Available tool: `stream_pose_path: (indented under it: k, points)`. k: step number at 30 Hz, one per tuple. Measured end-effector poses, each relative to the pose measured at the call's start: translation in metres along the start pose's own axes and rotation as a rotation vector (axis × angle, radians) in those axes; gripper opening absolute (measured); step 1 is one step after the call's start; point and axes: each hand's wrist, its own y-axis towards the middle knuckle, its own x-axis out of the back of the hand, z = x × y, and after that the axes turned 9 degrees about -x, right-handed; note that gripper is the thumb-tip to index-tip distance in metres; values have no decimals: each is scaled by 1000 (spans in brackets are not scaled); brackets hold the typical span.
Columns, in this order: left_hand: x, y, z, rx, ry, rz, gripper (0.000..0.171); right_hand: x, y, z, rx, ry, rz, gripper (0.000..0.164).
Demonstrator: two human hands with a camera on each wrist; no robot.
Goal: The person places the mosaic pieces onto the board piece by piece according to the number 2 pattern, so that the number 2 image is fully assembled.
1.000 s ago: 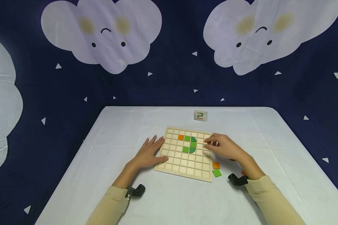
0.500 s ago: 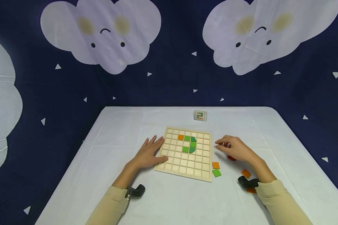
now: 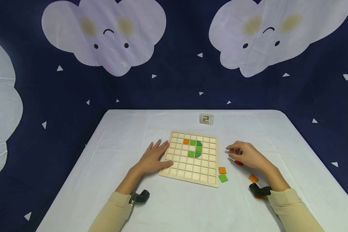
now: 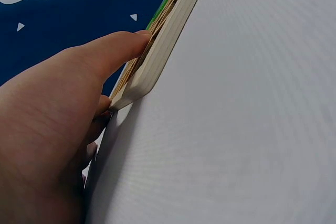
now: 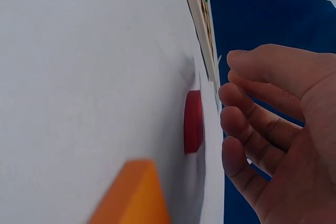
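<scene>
A wooden grid board (image 3: 188,167) lies flat on the table. My left hand (image 3: 154,159) is spread at its left edge, thumb resting on the rim in the left wrist view. Set in the board are an orange square tile (image 3: 186,141), several green square tiles (image 3: 198,149) and two dark green rounded tiles (image 3: 198,155). Right of the board, my right hand (image 3: 245,154) hovers with loosely bent fingers and nothing visible between them. Below its fingers lies a red tile (image 3: 238,163), also in the right wrist view as a red tile (image 5: 193,121), apart from the fingertips.
An orange tile (image 3: 222,170) and a green tile (image 3: 223,178) lie by the board's right edge. Another orange tile (image 3: 253,178) sits near my right wrist; one more is partly hidden under the wrist camera (image 3: 259,190). A small pattern card (image 3: 206,119) lies behind the board.
My right hand has moved away from the board's right side to the right, uncovering the red tile and orange tiles. My left hand and the board stay put.
</scene>
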Motion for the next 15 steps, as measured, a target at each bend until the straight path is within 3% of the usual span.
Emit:
stream_pose_path:
  k: [15]
  points:
    - [0, 1, 1, -3, -1, 2, 91, 8, -10, -9, -59, -35, 3, 26]
